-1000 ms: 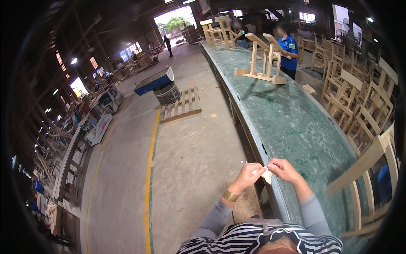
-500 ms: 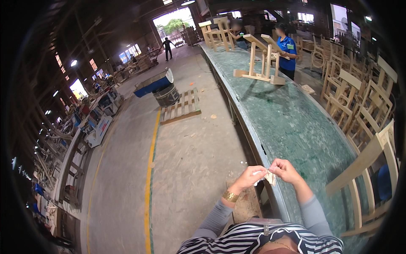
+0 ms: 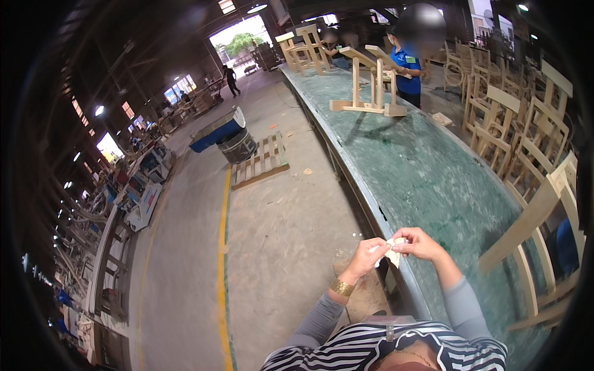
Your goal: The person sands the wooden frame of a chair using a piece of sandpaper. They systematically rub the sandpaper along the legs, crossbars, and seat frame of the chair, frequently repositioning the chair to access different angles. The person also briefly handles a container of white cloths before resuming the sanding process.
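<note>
My left hand [image 3: 362,258] and my right hand [image 3: 419,243] meet over the near edge of the long green-topped bench [image 3: 427,179]. Fingers of both are closed on a small, crumpled cream-coloured piece [image 3: 394,257], perhaps cloth or paper; its exact kind is too small to tell. Part of it hangs below the fingertips, and a whiter bit shows beside my left fingers. A gold-coloured bracelet [image 3: 341,287] circles my left wrist.
Wooden chair frames [image 3: 526,222] crowd the right side. An upturned frame [image 3: 369,86] stands farther along the bench, near a person in blue [image 3: 406,73]. On the floor at left are a pallet [image 3: 263,162], a drum [image 3: 237,146] and a blue trough-like container [image 3: 216,131].
The cream piece looks more spread out between my fingers, and my right hand is turned flatter. My view has shifted slightly. The distant walking person has changed stance.
</note>
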Demonstrator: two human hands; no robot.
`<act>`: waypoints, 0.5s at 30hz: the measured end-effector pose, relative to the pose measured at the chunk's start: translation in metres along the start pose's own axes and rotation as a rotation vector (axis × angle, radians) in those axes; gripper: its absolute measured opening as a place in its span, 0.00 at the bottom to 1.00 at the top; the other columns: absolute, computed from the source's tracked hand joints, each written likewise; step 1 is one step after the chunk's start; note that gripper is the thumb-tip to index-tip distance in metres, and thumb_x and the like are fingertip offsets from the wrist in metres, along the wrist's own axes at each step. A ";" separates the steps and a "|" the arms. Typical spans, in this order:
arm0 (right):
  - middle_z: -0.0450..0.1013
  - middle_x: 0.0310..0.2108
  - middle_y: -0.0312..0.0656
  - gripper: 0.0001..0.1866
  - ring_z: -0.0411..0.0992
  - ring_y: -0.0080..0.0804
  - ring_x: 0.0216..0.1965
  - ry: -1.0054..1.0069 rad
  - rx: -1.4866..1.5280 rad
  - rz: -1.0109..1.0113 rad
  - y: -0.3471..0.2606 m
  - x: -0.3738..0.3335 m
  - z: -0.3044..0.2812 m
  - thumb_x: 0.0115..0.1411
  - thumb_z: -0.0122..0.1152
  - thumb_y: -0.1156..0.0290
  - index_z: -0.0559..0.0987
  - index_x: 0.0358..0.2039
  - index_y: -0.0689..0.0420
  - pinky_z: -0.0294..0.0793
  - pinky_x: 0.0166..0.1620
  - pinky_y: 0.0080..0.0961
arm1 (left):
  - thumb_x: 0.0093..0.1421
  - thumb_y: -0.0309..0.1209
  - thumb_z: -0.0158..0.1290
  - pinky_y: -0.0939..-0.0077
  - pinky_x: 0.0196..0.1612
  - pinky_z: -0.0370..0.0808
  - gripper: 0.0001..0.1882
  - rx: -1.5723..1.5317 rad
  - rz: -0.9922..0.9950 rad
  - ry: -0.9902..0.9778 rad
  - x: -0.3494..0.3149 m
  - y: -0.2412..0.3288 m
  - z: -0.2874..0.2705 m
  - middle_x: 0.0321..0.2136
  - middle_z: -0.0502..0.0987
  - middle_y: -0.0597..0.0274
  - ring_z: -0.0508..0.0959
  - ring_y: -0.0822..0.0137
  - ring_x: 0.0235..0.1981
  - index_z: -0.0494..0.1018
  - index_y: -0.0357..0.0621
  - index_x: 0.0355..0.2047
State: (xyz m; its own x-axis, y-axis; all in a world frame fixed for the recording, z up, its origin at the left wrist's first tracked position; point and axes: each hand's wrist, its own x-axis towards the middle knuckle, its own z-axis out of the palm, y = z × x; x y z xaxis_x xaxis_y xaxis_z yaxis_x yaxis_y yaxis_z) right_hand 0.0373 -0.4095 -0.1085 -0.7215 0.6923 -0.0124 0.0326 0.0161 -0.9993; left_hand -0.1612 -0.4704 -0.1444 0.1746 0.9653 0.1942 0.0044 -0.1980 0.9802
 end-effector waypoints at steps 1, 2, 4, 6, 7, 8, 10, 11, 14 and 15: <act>0.75 0.27 0.31 0.09 0.70 0.14 0.26 -0.007 0.015 0.024 0.000 -0.001 0.000 0.58 0.63 0.69 0.78 0.37 0.59 0.67 0.26 0.14 | 0.64 0.34 0.52 0.86 0.29 0.67 0.11 -0.052 -0.015 0.006 0.000 -0.001 0.001 0.25 0.75 0.72 0.70 0.83 0.27 0.77 0.39 0.31; 0.75 0.26 0.32 0.08 0.70 0.15 0.26 0.012 -0.027 0.012 0.000 -0.001 0.000 0.57 0.64 0.69 0.79 0.35 0.59 0.67 0.26 0.15 | 0.64 0.35 0.52 0.86 0.28 0.67 0.12 -0.102 -0.042 0.004 0.000 -0.002 0.003 0.24 0.75 0.71 0.70 0.83 0.26 0.77 0.39 0.30; 0.75 0.25 0.32 0.07 0.70 0.16 0.25 0.070 -0.084 0.080 0.000 -0.002 0.002 0.57 0.64 0.70 0.80 0.33 0.60 0.68 0.26 0.16 | 0.64 0.36 0.52 0.86 0.25 0.67 0.13 -0.257 -0.158 -0.012 0.000 -0.003 0.003 0.23 0.75 0.71 0.71 0.82 0.24 0.78 0.39 0.30; 0.76 0.23 0.33 0.08 0.71 0.17 0.24 0.068 -0.156 -0.067 0.000 -0.001 0.004 0.56 0.65 0.68 0.81 0.31 0.60 0.68 0.27 0.18 | 0.64 0.37 0.52 0.86 0.23 0.67 0.13 -0.294 -0.219 -0.017 0.001 -0.004 0.001 0.23 0.75 0.70 0.71 0.82 0.22 0.78 0.38 0.31; 0.76 0.22 0.34 0.08 0.71 0.18 0.24 0.058 -0.181 -0.092 -0.001 0.000 0.003 0.56 0.65 0.68 0.81 0.30 0.60 0.69 0.27 0.19 | 0.63 0.37 0.53 0.86 0.23 0.67 0.14 -0.255 -0.213 -0.013 0.003 -0.004 0.000 0.22 0.75 0.70 0.71 0.81 0.22 0.78 0.38 0.31; 0.76 0.22 0.35 0.09 0.71 0.19 0.24 0.087 -0.272 -0.138 0.000 0.000 0.002 0.56 0.65 0.67 0.81 0.30 0.60 0.69 0.27 0.20 | 0.63 0.38 0.53 0.86 0.22 0.67 0.14 -0.219 -0.211 -0.024 0.004 -0.004 0.001 0.22 0.75 0.70 0.72 0.81 0.21 0.78 0.38 0.32; 0.76 0.22 0.37 0.10 0.72 0.20 0.23 0.075 -0.418 -0.177 0.000 0.000 -0.002 0.56 0.65 0.65 0.81 0.31 0.59 0.69 0.28 0.22 | 0.62 0.35 0.55 0.87 0.23 0.66 0.12 -0.177 -0.230 -0.008 0.005 0.000 0.000 0.22 0.75 0.70 0.71 0.82 0.22 0.78 0.37 0.31; 0.76 0.21 0.41 0.10 0.73 0.23 0.23 0.086 -0.461 -0.246 0.000 0.000 -0.004 0.56 0.63 0.64 0.81 0.31 0.57 0.70 0.28 0.24 | 0.61 0.33 0.55 0.87 0.24 0.66 0.10 -0.139 -0.220 0.003 0.006 0.002 0.002 0.22 0.75 0.70 0.71 0.82 0.23 0.78 0.37 0.31; 0.75 0.21 0.43 0.08 0.74 0.29 0.23 0.110 -0.561 -0.280 0.001 -0.004 -0.009 0.57 0.62 0.66 0.80 0.31 0.58 0.71 0.28 0.27 | 0.58 0.28 0.57 0.83 0.27 0.68 0.05 0.163 -0.015 0.075 0.005 0.007 0.010 0.23 0.76 0.71 0.71 0.80 0.25 0.78 0.38 0.29; 0.75 0.22 0.46 0.08 0.74 0.35 0.24 0.130 -0.611 -0.219 0.003 -0.003 -0.009 0.57 0.60 0.67 0.78 0.31 0.58 0.71 0.29 0.30 | 0.58 0.27 0.57 0.82 0.28 0.69 0.05 0.230 0.034 0.019 0.008 0.007 0.011 0.23 0.76 0.71 0.71 0.79 0.26 0.78 0.38 0.28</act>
State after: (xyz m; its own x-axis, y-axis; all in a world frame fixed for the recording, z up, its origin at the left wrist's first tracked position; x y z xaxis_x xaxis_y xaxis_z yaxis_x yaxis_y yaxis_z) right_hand 0.0458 -0.4053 -0.1109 -0.6682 0.7072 0.2310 0.3087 0.5461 -0.7788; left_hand -0.1491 -0.4654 -0.1366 0.1595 0.9602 0.2295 0.2235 -0.2615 0.9390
